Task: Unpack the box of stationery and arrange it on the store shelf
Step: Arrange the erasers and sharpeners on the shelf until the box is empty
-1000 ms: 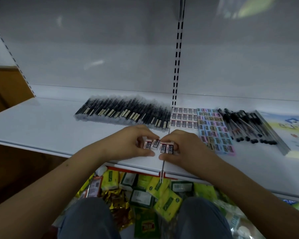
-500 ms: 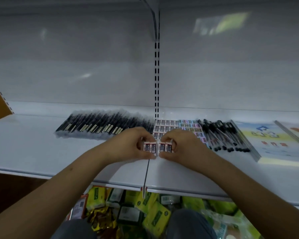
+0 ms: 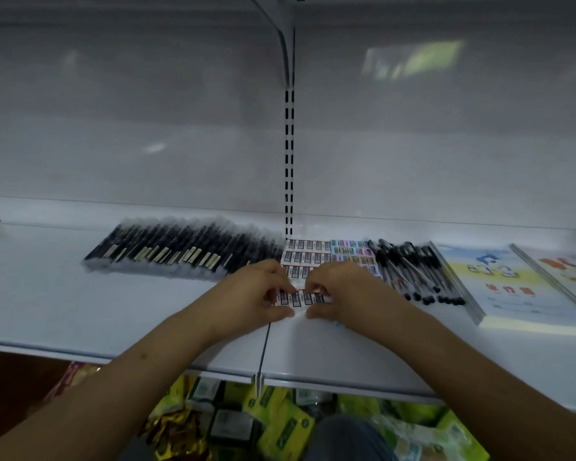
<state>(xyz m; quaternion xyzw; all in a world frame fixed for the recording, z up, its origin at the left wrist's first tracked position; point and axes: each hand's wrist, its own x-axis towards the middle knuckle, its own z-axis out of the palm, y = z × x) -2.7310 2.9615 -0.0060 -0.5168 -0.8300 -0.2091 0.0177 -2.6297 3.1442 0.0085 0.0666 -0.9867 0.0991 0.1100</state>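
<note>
Hands (image 3: 301, 296) lower, erasers (image 3: 301, 298) at shelf (image 3: 113, 314).

Dim, bluish light with a green-white glare patch on the back panel (image 3: 413, 59); edges bow and soften.

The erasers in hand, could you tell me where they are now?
Head view: the held erasers sit mid-shelf, pinched between left hand and right hand, just in front of the eraser rows.

White shelf (image 3: 80, 311) carries pens (image 3: 180, 252), erasers (image 3: 305, 257) and booklets (image 3: 499, 284).
</note>
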